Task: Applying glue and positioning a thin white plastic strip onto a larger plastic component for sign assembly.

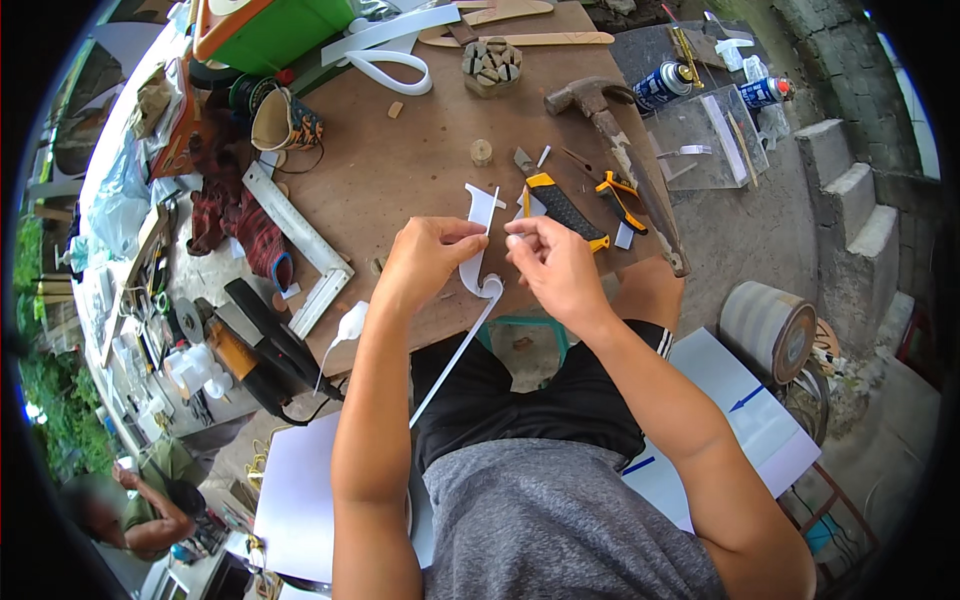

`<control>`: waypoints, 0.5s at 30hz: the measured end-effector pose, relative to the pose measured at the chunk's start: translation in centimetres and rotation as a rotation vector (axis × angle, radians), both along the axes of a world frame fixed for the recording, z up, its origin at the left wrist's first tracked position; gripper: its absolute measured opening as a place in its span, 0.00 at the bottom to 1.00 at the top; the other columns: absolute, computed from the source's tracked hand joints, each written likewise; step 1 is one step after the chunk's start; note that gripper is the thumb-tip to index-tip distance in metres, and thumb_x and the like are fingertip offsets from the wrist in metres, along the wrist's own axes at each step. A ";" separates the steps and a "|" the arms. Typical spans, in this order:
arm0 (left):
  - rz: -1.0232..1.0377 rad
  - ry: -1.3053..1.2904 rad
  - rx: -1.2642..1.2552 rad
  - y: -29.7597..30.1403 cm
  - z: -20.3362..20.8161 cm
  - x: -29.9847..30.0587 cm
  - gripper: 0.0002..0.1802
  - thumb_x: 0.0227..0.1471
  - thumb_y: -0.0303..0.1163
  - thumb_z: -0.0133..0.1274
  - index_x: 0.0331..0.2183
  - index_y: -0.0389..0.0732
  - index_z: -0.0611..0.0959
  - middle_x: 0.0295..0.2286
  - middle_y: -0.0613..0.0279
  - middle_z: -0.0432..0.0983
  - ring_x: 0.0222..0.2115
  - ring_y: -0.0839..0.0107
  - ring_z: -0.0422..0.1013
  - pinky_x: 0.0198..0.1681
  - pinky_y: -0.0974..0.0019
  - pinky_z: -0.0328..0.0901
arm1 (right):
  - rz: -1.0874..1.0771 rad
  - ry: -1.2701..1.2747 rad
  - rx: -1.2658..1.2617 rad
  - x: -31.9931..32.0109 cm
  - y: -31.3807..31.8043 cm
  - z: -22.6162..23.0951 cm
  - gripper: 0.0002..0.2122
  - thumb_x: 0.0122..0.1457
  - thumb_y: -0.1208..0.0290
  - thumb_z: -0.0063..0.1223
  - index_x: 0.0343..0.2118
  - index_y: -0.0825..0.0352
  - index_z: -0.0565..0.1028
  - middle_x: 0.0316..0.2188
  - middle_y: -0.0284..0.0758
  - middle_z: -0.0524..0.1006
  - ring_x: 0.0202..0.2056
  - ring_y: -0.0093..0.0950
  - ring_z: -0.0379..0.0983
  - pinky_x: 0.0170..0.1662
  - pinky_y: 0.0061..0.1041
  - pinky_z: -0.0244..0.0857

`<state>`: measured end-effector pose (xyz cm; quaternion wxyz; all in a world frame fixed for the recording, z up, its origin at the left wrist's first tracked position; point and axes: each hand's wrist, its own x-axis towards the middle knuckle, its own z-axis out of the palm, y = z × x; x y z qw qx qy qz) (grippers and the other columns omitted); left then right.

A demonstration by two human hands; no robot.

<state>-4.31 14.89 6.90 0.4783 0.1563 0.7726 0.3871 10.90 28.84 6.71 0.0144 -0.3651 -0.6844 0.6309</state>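
My left hand (432, 257) pinches a thin white plastic strip (473, 268) between thumb and forefinger, above the near edge of the brown board table. This strip curves into a curl, and a long narrow tail (455, 360) slants down over my lap. Just to the right, my right hand (562, 268) has thumb and forefinger pressed together. Whatever lies between those fingertips is too small to make out. Beyond the right hand lies a yellow and black utility knife (552, 200), beside pliers with yellow and black handles (622, 200).
A claw hammer (618, 140) lies along the table's right side. At the left rest a metal square (300, 250) and an angle grinder (235, 345). A round wooden block (491, 68) and white strips (390, 65) sit farther back. Another person (145, 510) is at lower left.
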 end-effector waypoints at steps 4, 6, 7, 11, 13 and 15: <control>-0.014 0.006 -0.035 0.3 0.9 -0.2 0.19 0.57 0.33 0.64 0.45 0.30 0.88 0.32 0.60 0.86 0.32 0.76 0.75 0.39 0.68 0.70 | 0.014 -0.105 -0.075 -1.9 -0.5 0.7 0.15 0.65 0.67 0.60 0.44 0.76 0.79 0.25 0.39 0.83 0.23 0.23 0.79 0.28 0.25 0.72; -0.004 -0.008 0.004 0.1 0.3 -0.1 0.18 0.57 0.32 0.64 0.45 0.30 0.88 0.31 0.60 0.85 0.31 0.77 0.74 0.38 0.69 0.70 | -0.005 -0.112 -0.135 -2.2 -0.7 0.8 0.15 0.66 0.66 0.60 0.44 0.77 0.79 0.25 0.38 0.84 0.22 0.23 0.79 0.27 0.24 0.72; 0.015 -0.017 0.042 0.1 0.1 0.0 0.17 0.57 0.31 0.63 0.44 0.29 0.88 0.30 0.61 0.85 0.30 0.78 0.73 0.37 0.69 0.70 | -0.017 -0.113 -0.194 -2.2 -0.7 0.7 0.15 0.67 0.66 0.59 0.45 0.77 0.79 0.26 0.37 0.84 0.21 0.22 0.78 0.26 0.23 0.72; -0.009 -0.019 0.020 0.4 0.5 -0.1 0.16 0.58 0.30 0.63 0.44 0.29 0.88 0.30 0.60 0.84 0.31 0.78 0.73 0.37 0.68 0.69 | -0.058 -0.097 -0.308 -2.1 -0.7 0.0 0.16 0.68 0.65 0.58 0.45 0.77 0.79 0.28 0.38 0.85 0.23 0.21 0.80 0.26 0.21 0.74; 0.005 -0.046 0.015 0.1 0.0 -0.3 0.18 0.56 0.36 0.63 0.44 0.33 0.89 0.31 0.50 0.86 0.31 0.71 0.78 0.39 0.64 0.72 | -0.076 -0.086 -0.322 -2.3 -0.8 0.1 0.16 0.68 0.65 0.58 0.45 0.78 0.78 0.29 0.39 0.85 0.24 0.22 0.81 0.26 0.21 0.75; -0.003 -0.054 -0.003 0.3 0.6 -0.4 0.18 0.57 0.33 0.63 0.45 0.31 0.88 0.30 0.54 0.85 0.31 0.74 0.76 0.38 0.67 0.70 | -0.094 -0.073 -0.334 -2.4 -0.8 -0.1 0.16 0.68 0.65 0.59 0.45 0.78 0.78 0.29 0.40 0.85 0.26 0.22 0.81 0.26 0.21 0.75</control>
